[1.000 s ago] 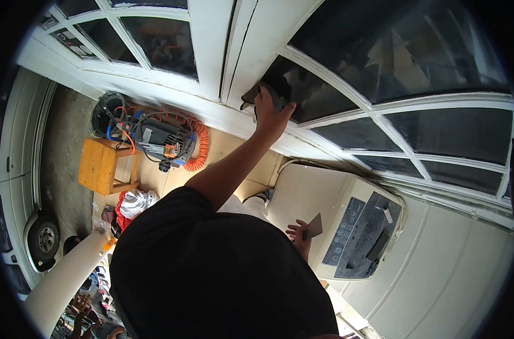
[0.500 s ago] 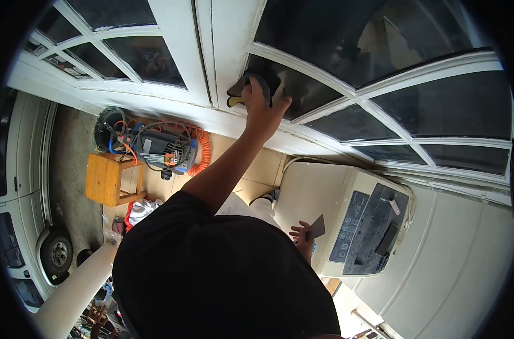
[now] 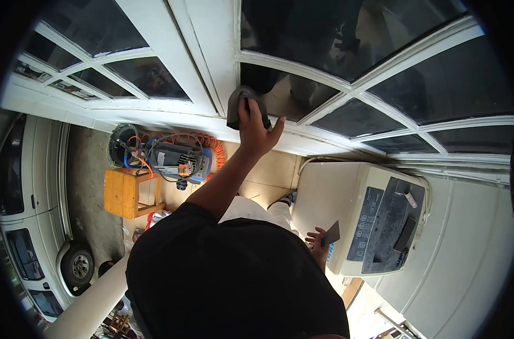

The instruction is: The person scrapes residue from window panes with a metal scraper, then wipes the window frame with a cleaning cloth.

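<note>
My left hand [image 3: 256,129] reaches out to the white door frame. Its fingers press over a dark grey, rounded pad [image 3: 236,114] whose exact kind I cannot make out, while the thumb sticks out to the side. The pad lies against the door [image 3: 218,68] at the lower left corner of a dark glass pane [image 3: 308,93]. Down by my right side, my right hand [image 3: 320,248] pinches a small flat grey sheet [image 3: 331,233], possibly sandpaper. That hand is beside the washing machine [image 3: 330,192].
A wooden stool [image 3: 121,194] stands at the left, near an air compressor [image 3: 175,155] with a coiled orange hose [image 3: 218,153] and a dark bucket [image 3: 121,141]. Further left is a parked vehicle [image 3: 42,186]. A pale round column [image 3: 90,299] rises at the lower left.
The view has shifted, moving the surroundings mostly right in the picture. My left hand has slid the pad down and left off the glass towards the frame. My right hand keeps the sheet.
</note>
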A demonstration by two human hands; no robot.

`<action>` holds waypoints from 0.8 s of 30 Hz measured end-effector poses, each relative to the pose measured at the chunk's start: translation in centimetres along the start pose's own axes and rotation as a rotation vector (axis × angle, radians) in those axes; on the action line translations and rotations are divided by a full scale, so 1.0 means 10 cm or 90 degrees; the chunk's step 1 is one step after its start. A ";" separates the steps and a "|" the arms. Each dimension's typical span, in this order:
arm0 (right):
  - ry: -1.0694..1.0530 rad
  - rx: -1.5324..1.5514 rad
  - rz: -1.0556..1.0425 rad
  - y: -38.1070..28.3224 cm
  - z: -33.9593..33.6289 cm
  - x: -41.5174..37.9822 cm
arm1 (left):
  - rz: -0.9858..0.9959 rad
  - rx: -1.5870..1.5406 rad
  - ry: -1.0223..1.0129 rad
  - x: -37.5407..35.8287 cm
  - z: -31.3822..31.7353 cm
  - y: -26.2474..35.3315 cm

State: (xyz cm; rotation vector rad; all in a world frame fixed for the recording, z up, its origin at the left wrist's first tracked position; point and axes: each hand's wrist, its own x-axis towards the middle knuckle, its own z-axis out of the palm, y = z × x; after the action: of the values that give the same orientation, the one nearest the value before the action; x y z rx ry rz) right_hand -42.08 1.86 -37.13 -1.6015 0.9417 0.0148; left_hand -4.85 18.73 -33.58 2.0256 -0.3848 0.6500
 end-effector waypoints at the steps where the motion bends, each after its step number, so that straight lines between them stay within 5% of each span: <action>1: 0.001 0.007 0.007 0.00 0.00 -0.02 | 0.002 0.029 0.005 0.09 0.01 0.00; 10: 0.039 0.067 0.026 -0.10 0.00 -0.14 | 0.057 0.075 -0.009 0.18 0.62 0.31; 13: 0.049 0.054 0.031 -0.02 -0.03 -0.16 | 0.324 0.157 -0.005 0.15 0.84 0.36; 16: 0.055 0.025 0.029 0.05 -0.07 -0.18 | 0.404 0.195 -0.028 0.01 0.89 0.38; 18: 0.060 0.028 0.021 0.15 -0.09 -0.20 | 0.381 0.189 -0.043 -0.11 0.90 0.35; 20: 0.061 0.068 0.038 0.22 -0.09 -0.20 | 0.123 0.010 -0.195 -0.12 0.87 0.40; 24: 0.060 0.061 0.049 0.22 -0.10 -0.19 | 0.216 0.133 -0.113 0.15 0.74 0.68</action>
State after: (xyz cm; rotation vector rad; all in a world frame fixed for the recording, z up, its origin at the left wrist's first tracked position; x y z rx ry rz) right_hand -45.10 2.21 -37.70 -1.4877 1.0621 -0.0521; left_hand -4.94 8.85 -31.07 2.2476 -0.8070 0.7416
